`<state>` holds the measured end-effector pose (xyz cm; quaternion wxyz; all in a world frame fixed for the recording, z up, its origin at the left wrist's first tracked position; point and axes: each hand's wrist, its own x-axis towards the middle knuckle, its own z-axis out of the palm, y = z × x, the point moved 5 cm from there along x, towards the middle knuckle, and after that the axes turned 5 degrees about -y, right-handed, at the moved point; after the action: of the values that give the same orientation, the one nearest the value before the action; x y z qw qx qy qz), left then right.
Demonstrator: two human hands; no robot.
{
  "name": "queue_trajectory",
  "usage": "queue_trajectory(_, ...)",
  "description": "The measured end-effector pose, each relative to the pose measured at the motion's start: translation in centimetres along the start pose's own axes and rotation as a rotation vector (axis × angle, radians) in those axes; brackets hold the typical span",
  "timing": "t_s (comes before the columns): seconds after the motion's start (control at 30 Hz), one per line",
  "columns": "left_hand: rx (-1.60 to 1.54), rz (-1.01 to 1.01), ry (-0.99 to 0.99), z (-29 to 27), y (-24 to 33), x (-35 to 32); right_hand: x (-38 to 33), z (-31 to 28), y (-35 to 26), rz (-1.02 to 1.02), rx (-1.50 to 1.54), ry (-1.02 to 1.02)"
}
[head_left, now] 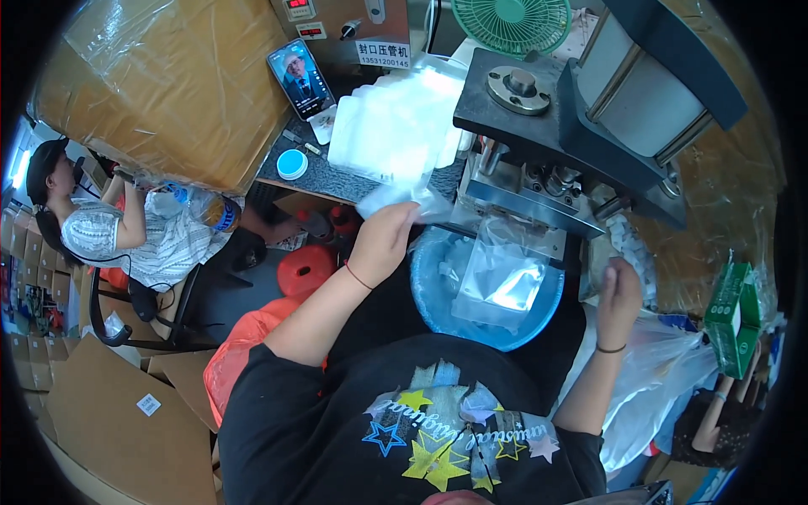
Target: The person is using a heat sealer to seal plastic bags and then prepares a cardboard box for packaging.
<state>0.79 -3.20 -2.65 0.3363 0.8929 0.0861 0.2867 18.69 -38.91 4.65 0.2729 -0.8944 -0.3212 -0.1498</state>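
Note:
My left hand is closed on the edge of a clear plastic bag, just in front of a stack of similar flat clear bags on the dark bench. My right hand is raised with its fingers stretched out, holding nothing visible, to the right of a blue basin. Between my hands, a shiny clear plastic bag hangs from the front of a metal press down over the basin. What grips its upper edge is hidden under the press. Pale plastic scraps lie in the basin.
A phone leans by a metal control box; a blue-lidded jar stands nearby. Large cartons flank the bench. A red stool is at my left. Another person sits far left. A green box is at right.

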Motion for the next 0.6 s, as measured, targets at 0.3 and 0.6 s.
queue_trajectory(0.3, -0.471, -0.097, -0.503, 5.8, 9.1, -0.7, 1.7, 1.6, -8.9, -0.052, 0.680, -0.155)
queue_trajectory(0.6, -1.223, -0.560, -0.986, 10.9, 11.5, -4.3, 1.0, 1.5, -8.0, -0.326, 0.397, -0.627)
